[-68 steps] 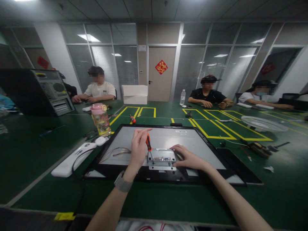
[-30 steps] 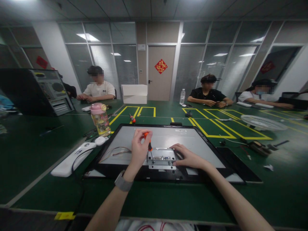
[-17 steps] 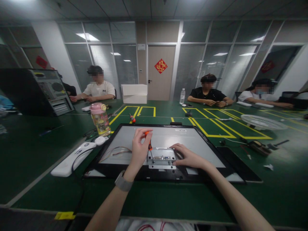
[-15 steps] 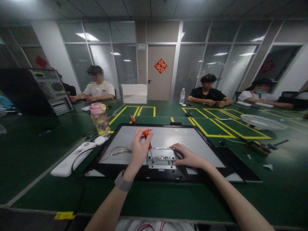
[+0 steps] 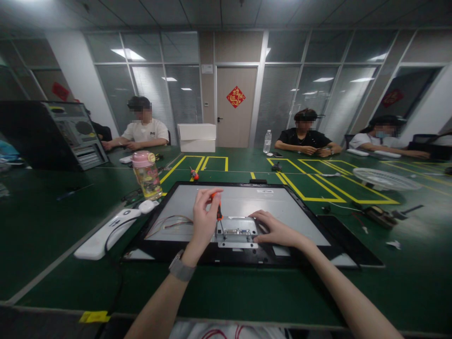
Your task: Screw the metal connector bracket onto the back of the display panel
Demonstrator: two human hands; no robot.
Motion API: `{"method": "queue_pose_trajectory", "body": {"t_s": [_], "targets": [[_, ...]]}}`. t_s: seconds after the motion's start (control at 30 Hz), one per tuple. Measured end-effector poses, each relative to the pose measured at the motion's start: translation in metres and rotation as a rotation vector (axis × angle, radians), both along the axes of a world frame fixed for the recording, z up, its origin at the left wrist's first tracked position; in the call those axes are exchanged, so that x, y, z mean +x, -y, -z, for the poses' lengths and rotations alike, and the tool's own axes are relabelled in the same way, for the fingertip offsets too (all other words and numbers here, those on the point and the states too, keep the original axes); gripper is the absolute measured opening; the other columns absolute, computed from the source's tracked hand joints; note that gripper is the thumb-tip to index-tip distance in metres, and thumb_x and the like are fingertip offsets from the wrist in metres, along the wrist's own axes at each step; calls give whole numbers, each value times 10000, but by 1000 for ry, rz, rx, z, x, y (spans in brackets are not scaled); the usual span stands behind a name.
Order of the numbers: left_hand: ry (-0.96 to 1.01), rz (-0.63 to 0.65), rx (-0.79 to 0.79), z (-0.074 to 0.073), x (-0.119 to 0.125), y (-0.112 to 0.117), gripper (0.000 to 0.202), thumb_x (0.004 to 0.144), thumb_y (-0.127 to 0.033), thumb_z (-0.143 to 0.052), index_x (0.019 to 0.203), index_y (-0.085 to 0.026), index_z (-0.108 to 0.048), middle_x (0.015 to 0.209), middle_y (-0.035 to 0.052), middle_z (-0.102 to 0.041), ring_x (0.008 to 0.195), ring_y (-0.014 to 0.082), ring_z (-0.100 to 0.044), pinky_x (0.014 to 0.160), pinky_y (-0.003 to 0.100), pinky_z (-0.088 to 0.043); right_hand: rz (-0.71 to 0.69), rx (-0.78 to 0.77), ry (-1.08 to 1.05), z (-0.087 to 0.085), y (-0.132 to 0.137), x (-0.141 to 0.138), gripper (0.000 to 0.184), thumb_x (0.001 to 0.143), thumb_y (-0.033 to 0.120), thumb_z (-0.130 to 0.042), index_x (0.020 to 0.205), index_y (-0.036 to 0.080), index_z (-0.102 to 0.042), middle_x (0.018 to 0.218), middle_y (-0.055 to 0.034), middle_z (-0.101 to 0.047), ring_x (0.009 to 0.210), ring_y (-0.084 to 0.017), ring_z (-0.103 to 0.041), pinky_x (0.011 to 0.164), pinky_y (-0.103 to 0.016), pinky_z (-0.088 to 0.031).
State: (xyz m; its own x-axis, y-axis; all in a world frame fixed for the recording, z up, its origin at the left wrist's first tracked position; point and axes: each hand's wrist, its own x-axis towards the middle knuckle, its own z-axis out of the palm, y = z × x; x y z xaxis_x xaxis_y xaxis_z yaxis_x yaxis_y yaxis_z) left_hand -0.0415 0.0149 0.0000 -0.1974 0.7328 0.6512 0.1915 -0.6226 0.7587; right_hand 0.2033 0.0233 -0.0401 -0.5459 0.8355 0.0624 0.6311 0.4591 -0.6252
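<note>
My left hand pinches the orange and black handle of a screwdriver. Its shaft stands nearly upright, with the tip down at the left part of a metal bracket. A row of connector ports shows along this bracket. From the right, my right hand grips the bracket's edge, thumb near the front and fingers at the back. Under both lies the silver back of a monitor panel with a black frame. Thin cables run over the panel left of my left hand. The screw itself, if any, is too small to make out.
Left of the panel are a white power strip, a pink-lidded bottle and a black computer case. A dark flat panel and a white fan grille lie right. Several people sit across the table.
The fingers of my left hand have shifted a little around the screwdriver handle, covering more of its top. My right hand and the bracket stay where they were.
</note>
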Motion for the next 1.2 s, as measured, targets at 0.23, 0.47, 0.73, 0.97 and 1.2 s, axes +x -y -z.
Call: {"method": "queue_pose_trajectory", "body": {"t_s": [0.23,0.47,0.73,0.97,1.2], "targets": [[30,-25,-38,0,-2,0,272,918,-317,-437,974,-182,-667,831,40,-610,780,160,-583,741,270,-464,5,-16,3,-2,1,-1,674,721,492,-705,1292,204,-490,1320,-105,-449,1243,-305,-419,1072,-441,-337],[-2,-26,19,3,0,0,194,880,-321,-540,921,-195,-682,874,39,-604,810,152,-580,722,250,-465,2,5,-2,-1,-1,-1,673,722,477,-711,1289,189,-489,1313,-109,-457,1238,-295,-428,1075,-427,-335],[19,-81,2,1,-2,-2,216,885,-308,-526,980,-191,-680,893,39,-587,807,149,-582,759,251,-465,6,-3,6,-1,0,-1,670,721,480,-708,1292,206,-490,1316,-105,-457,1240,-301,-428,1078,-448,-333],[55,20,-43,2,-1,-1,233,911,-295,-458,961,-179,-654,896,50,-650,877,172,-615,782,272,-469,-1,3,0,0,0,0,677,721,486,-704,1293,193,-492,1319,-112,-453,1244,-307,-421,1081,-447,-325],[-31,-29,11,1,0,-1,162,872,-271,-537,949,-196,-658,921,37,-586,827,148,-575,759,254,-465,-6,8,-11,1,-1,0,669,725,481,-707,1288,193,-490,1310,-109,-455,1236,-296,-431,1080,-432,-331]]}}
